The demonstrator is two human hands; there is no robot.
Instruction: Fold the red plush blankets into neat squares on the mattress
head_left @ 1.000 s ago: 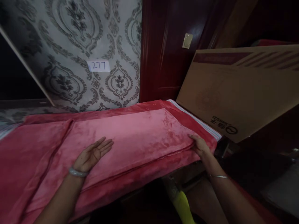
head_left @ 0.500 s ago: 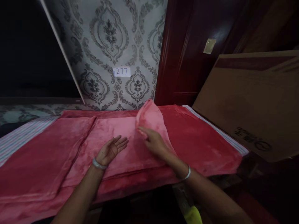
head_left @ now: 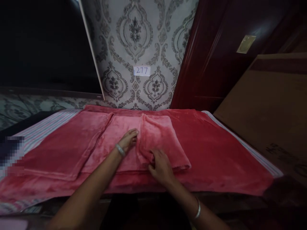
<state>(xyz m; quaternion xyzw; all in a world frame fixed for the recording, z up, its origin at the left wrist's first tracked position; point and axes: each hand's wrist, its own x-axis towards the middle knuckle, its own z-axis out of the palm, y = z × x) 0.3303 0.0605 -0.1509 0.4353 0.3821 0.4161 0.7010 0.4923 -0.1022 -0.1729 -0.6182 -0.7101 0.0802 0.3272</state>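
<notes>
A pink plush blanket (head_left: pixel 107 150) lies spread on a red plush cover. Its right part is folded over towards the middle into a flap (head_left: pixel 159 134), with soft creases along the left edge. My right hand (head_left: pixel 161 166) is closed on the near left corner of this flap, thumb and fingers pinching the cloth. Just left of the flap's edge, my left hand (head_left: pixel 128 140) rests on or just above the blanket, its fingers loosely bent and not gripping; whether the fingertips touch the edge is unclear. A bracelet circles each wrist.
The red cover (head_left: pixel 216 159) spreads to the right, over a striped sheet (head_left: pixel 51 126) that shows at both sides. A large cardboard box (head_left: pixel 268 105) leans at the right. Behind stand a dark screen (head_left: pixel 45 48) and a patterned wall with a paper label (head_left: pixel 142 71).
The raised flap has come down flat on the blanket. My right hand has moved nearer to me along its edge. My left hand has shifted right towards the flap, its fingers more bent.
</notes>
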